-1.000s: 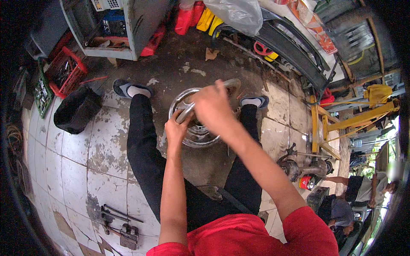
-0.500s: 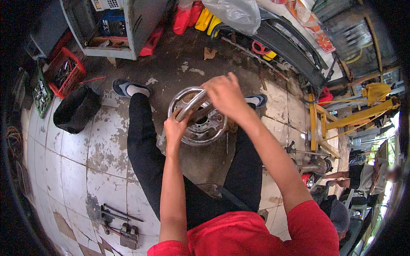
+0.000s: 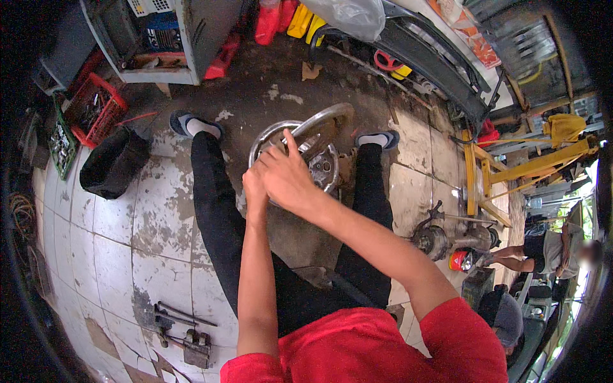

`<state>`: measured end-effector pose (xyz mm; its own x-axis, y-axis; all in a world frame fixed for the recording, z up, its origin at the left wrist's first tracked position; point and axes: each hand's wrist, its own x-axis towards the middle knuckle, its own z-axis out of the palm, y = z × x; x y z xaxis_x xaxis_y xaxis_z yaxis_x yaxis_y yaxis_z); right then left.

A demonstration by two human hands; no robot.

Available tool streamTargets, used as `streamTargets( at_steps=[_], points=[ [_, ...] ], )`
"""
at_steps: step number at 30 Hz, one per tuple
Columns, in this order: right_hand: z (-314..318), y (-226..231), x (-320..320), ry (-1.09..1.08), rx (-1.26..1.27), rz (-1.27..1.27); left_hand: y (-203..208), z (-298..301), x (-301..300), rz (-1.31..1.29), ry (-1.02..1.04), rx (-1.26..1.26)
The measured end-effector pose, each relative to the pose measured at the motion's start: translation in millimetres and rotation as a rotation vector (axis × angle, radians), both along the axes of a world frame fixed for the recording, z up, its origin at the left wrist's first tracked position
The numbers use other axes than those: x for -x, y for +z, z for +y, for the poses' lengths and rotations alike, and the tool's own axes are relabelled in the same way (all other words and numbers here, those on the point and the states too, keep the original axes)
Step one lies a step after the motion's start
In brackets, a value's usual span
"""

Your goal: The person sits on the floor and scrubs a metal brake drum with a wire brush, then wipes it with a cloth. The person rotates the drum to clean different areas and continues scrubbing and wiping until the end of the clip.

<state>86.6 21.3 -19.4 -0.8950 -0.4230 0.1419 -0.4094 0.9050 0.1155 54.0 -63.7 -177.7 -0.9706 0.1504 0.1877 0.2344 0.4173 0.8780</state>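
Between my legs a round steel wheel rim (image 3: 325,169) with bolt holes lies on the dark ground. Above it, at a tilt, stands a silver metal ring (image 3: 329,115), its far side raised toward the right. My left hand (image 3: 254,186) is closed round the ring's near left part. My right hand (image 3: 285,173) lies against the left one, its fingers curled at the same part of the ring with one digit pointing up. My hands hide that stretch of the ring and the rim's near left edge.
To the left stand a black bucket (image 3: 113,167), a red crate (image 3: 102,108) of metal parts and a green tray (image 3: 62,143). Tools (image 3: 182,319) lie on the tiles at lower left. A yellow frame (image 3: 536,169), car parts and another person (image 3: 546,255) are at right.
My right hand has come from the ring's far upper part down to my left hand. The ring's far part now reaches farther right and up. My left hand has stayed nearly in place.
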Motion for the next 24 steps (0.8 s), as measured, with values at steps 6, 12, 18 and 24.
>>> streamTargets(
  at_steps=[6,12,18,24],
  points=[
    [48,44,22,-0.135,0.023,-0.003,53,6,-8,-0.358,0.127,-0.089],
    [125,48,50,-0.401,0.355,0.023,47,10,-9,-0.328,0.134,-0.135],
    [88,41,26,-0.279,0.297,0.056,51,7,-12,-0.324,0.135,-0.112],
    [31,23,-5,-0.103,0.243,0.005,33,8,-9,-0.26,0.097,-0.124]
  ],
)
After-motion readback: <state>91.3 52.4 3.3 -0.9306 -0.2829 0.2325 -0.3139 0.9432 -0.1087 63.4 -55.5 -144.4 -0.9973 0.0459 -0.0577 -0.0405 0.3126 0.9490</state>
